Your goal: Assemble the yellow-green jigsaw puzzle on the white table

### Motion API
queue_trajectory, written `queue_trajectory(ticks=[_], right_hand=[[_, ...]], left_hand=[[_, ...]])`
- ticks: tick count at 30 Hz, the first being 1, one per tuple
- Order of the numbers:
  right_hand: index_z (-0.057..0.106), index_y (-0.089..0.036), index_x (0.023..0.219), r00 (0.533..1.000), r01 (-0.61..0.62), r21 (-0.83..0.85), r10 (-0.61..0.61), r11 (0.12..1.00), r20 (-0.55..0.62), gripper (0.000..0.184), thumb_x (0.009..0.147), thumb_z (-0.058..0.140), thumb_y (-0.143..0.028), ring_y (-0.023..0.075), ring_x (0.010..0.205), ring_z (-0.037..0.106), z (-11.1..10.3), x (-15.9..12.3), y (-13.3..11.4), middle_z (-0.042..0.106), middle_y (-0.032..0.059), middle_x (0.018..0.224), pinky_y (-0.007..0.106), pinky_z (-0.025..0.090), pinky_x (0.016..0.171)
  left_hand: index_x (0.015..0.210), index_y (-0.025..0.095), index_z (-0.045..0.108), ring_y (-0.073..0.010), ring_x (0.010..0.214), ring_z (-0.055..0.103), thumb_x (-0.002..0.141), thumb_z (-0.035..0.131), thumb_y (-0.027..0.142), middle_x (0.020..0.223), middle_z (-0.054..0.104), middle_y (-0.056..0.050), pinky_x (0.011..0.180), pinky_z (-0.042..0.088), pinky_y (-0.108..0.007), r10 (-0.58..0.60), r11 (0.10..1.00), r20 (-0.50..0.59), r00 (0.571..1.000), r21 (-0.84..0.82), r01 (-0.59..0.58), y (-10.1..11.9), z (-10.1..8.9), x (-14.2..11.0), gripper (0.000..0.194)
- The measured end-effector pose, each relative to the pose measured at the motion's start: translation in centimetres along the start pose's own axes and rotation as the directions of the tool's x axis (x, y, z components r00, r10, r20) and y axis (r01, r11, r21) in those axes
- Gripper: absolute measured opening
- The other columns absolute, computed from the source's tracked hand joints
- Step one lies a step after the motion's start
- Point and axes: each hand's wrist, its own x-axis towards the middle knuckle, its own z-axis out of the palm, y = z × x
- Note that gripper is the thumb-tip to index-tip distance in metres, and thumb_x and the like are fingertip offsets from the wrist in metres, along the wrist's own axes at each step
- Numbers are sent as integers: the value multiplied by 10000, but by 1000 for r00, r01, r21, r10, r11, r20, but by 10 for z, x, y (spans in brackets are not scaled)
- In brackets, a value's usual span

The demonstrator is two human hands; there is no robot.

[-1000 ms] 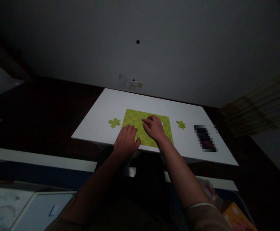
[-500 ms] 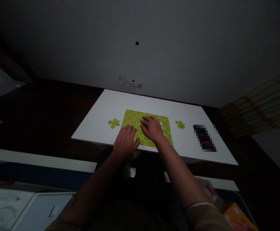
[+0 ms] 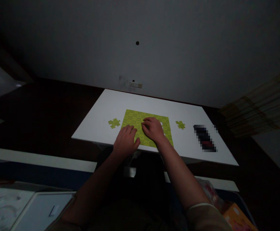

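Observation:
A green jigsaw puzzle (image 3: pixel 135 114) with a checkered pattern lies near the front edge of the white table. My left hand (image 3: pixel 126 139) rests with spread fingers over its front left part, thumb pointing right. On the puzzle's middle right part lies my right hand (image 3: pixel 152 128), fingers loosely bent and apart, fingertips touching the surface. White table shows through a gap just right of that hand; part of the gap is hidden under it. One loose puzzle piece (image 3: pixel 114 123) lies left of the puzzle. Another loose green piece (image 3: pixel 180 124) lies to its right.
A pixelated dark object (image 3: pixel 205 138) is on the right side of the white table (image 3: pixel 94 125). Behind me are a white board (image 3: pixel 41 210) at lower left and an orange box (image 3: pixel 237 216) at lower right. A wall rises beyond the table.
My right hand has drawn back slightly to the right. A small white spot by its fingertips no longer shows. My left hand has stayed in place.

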Motion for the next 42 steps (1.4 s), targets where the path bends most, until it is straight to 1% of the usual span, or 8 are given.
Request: queue_trajectory(ticks=[3, 7, 13, 19, 26, 31, 36, 42], right_hand=[[855, -217, 1351, 999, 33, 23, -33, 999, 34, 369, 1113, 622, -376, 352, 1488, 649, 1, -1, -1, 741, 143, 1578, 549, 500, 1257], [534, -148, 1753, 972, 77, 21, -80, 997, 222, 716, 1161, 527, -551, 360, 1746, 386, 5, 2, -1, 447, 183, 1850, 573, 348, 1405], [427, -197, 1818, 938, 0, 4, -1, 1000, 347, 772, 1185, 433, -639, 349, 1792, 274, 5, 8, -5, 326, 159, 1904, 630, 247, 1441], [543, -175, 1745, 990, -136, 34, 135, 990, 38, 674, 1136, 487, -459, 354, 1690, 475, -25, -7, 47, 536, 177, 1797, 606, 373, 1392], [690, -96, 1582, 854, -511, -44, 502, 858, -134, 649, 1018, 564, -392, 463, 1508, 609, -67, -71, 138, 692, 281, 1588, 670, 466, 1282], [723, -143, 1521, 889, -444, -98, 425, 891, -169, 573, 1063, 499, -403, 423, 1545, 580, -61, -97, 140, 675, 231, 1631, 645, 416, 1337], [745, -145, 1452, 848, -481, 8, 468, 877, -249, 549, 1024, 536, -417, 421, 1366, 694, -57, -98, 140, 759, 246, 1461, 629, 540, 1218], [717, -147, 1493, 836, -426, 177, 461, 887, -298, 642, 878, 659, -321, 420, 1418, 671, -66, -96, 147, 707, 262, 1516, 663, 523, 1255]], left_hand=[[1368, 140, 710, -408, 1425, 625, 1036, 681, 311, 1478, 708, -210, 1273, 495, -584, -2, 1000, 5, 1000, 12, 2, 0, 0, 0, 375], [1362, 144, 708, -402, 1428, 619, 1048, 665, 321, 1474, 712, -212, 1270, 498, -583, -4, 1000, 9, 1000, 12, 4, 0, -1, 0, 363], [1366, 152, 709, -390, 1393, 635, 1045, 670, 326, 1448, 714, -202, 1261, 501, -566, -8, 1000, 19, 1000, 7, 8, 2, -5, 2, 367], [1349, 190, 714, -377, 1395, 637, 1041, 668, 313, 1436, 714, -181, 1247, 510, -553, -2, 1000, 10, 1000, 10, 2, 1, -6, 2, 335], [1354, 180, 719, -380, 1416, 635, 1046, 665, 312, 1454, 713, -187, 1256, 510, -554, -10, 1000, 15, 1000, 19, 10, 0, -4, 3, 340], [1357, 163, 720, -390, 1419, 635, 1049, 654, 310, 1464, 715, -200, 1255, 514, -563, -3, 1000, 14, 1000, 22, 3, 0, -5, 2, 347], [1362, 160, 717, -389, 1415, 638, 1061, 639, 325, 1460, 716, -203, 1254, 518, -559, 7, 1000, 22, 1000, 26, -7, 0, -7, 3, 352], [1354, 194, 721, -379, 1387, 650, 1057, 639, 329, 1447, 717, -187, 1242, 528, -564, -3, 1000, 11, 1000, 18, 3, 0, -7, 4, 337]])
